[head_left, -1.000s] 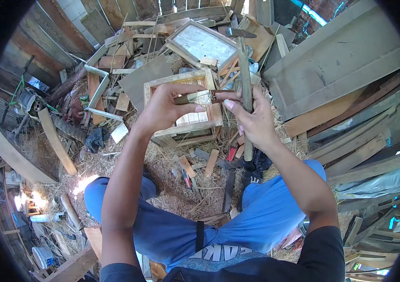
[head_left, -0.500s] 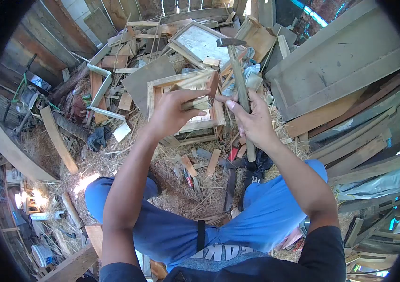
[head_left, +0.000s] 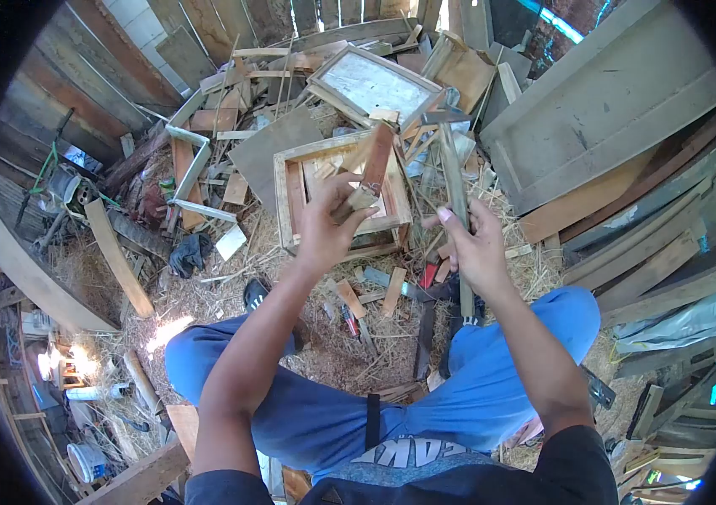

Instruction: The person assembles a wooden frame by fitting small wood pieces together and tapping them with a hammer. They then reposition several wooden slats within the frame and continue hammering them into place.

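Observation:
My left hand (head_left: 330, 223) grips a short wooden piece (head_left: 377, 158) with a reddish-brown face and a paler, rough end, holding it tilted upward. In my right hand (head_left: 477, 248) is a hammer (head_left: 452, 168) with a long wooden handle; its dark head (head_left: 446, 118) points up and away from me. The two hands are apart, and the hammer does not touch the wooden piece. Just beyond and below the left hand stands a pale wooden box-like frame (head_left: 284, 198), partly hidden by that hand and the piece.
Wood scraps, shavings and straw cover the ground (head_left: 316, 370). Red-handled pliers or a similar tool (head_left: 348, 320) lies between my feet. A framed panel (head_left: 375, 84) lies at the back. A large grey board (head_left: 602, 118) leans at right, above stacked planks (head_left: 644, 261). A curved plank (head_left: 118, 257) is at left.
My left hand has turned the wooden piece so its reddish face stands higher. My right hand, with the hammer, has moved slightly right and down, away from the piece. The view has shifted a little.

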`<state>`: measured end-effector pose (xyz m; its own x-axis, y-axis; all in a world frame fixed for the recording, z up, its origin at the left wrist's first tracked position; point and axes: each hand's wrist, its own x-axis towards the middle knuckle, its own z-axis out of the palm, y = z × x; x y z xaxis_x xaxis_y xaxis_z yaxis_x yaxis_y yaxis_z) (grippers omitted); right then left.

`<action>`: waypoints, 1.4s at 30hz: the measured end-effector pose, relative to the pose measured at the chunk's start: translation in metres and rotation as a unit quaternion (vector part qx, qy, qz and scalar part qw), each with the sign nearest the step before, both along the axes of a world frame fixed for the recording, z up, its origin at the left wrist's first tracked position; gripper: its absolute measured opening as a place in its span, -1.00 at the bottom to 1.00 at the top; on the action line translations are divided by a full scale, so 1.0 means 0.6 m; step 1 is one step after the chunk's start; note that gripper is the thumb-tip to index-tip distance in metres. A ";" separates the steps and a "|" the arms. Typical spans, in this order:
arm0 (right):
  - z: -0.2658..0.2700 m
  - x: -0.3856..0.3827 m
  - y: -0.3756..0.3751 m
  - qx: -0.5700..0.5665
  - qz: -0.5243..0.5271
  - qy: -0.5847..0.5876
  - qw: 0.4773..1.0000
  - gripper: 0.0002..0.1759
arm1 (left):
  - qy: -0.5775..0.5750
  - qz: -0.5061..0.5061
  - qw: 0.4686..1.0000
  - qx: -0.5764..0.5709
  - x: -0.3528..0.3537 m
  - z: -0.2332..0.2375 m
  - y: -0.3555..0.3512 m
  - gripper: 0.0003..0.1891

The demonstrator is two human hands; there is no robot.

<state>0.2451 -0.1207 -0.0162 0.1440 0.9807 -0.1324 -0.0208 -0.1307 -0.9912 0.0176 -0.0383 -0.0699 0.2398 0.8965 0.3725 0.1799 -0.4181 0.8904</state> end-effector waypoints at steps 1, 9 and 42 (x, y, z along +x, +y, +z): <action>-0.001 -0.001 -0.003 0.003 -0.007 0.014 1.000 -0.79 | -0.095 -0.007 0.993 -0.064 0.006 -0.002 -0.003 -0.36; 0.007 -0.002 -0.011 0.005 -0.003 -0.005 1.000 -0.85 | 0.008 0.042 0.998 -0.049 0.006 -0.045 -0.010 -0.37; -0.092 -0.063 0.066 0.131 0.018 -0.181 0.975 -0.55 | 0.312 0.138 0.901 0.267 0.002 0.056 0.028 -0.61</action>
<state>0.2070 -0.0813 -0.0713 0.0993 0.9794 0.1760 0.3362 0.1334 -0.9323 0.0189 -0.0216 -0.0365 0.3483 0.6866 0.6382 0.7384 -0.6203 0.2644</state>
